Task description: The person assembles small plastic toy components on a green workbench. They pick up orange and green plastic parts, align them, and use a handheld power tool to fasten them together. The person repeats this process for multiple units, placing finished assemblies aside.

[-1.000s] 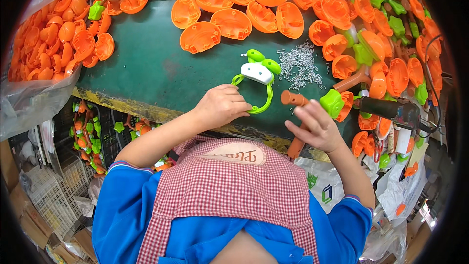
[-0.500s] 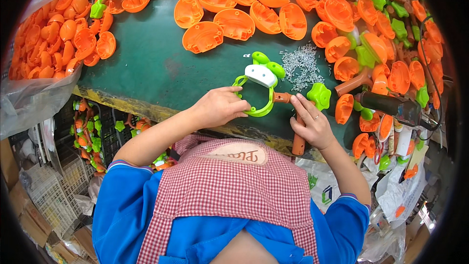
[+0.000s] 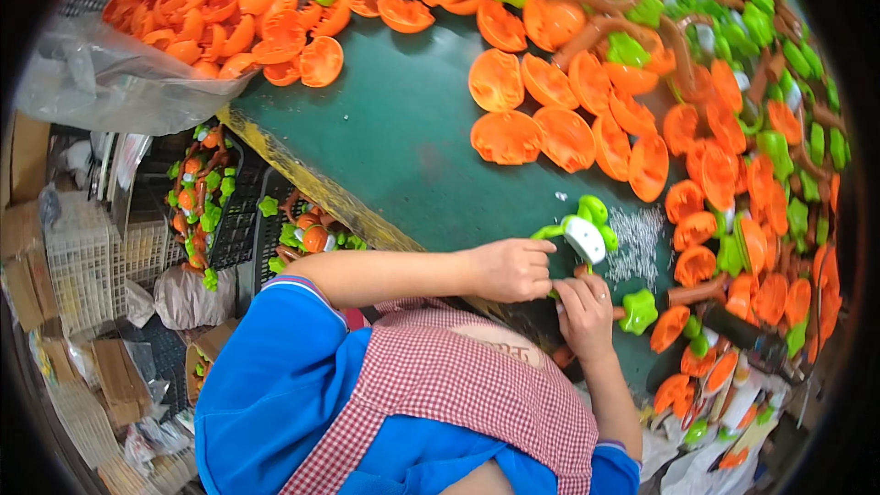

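My left hand point(image 3: 515, 270) is closed on a bright green plastic ring, most of which my fingers hide. At its far side sits a white plastic piece point(image 3: 585, 240) with dark dots, flanked by rounded green lobes point(image 3: 593, 210). Close beside it, my right hand point(image 3: 587, 310) is closed around a brown plastic tube point(image 3: 619, 313), and its fingertips nearly touch my left hand. Just right of that hand, at the tube's end, is a green star-shaped flower point(image 3: 639, 311). A scatter of small silver screws point(image 3: 637, 243) lies beyond.
Orange half shells point(image 3: 507, 137) stand in rows on the green tabletop point(image 3: 394, 137). At the far left a plastic bag point(image 3: 137, 87) holds more shells. Brown and green parts pile up at right, near a black power screwdriver point(image 3: 744, 330). Crates with assembled toys point(image 3: 203, 197) stand below the yellow edge.
The view has turned left, so the table appears shifted right. My hands have come together at the ring and tube; before, they were apart on either side.
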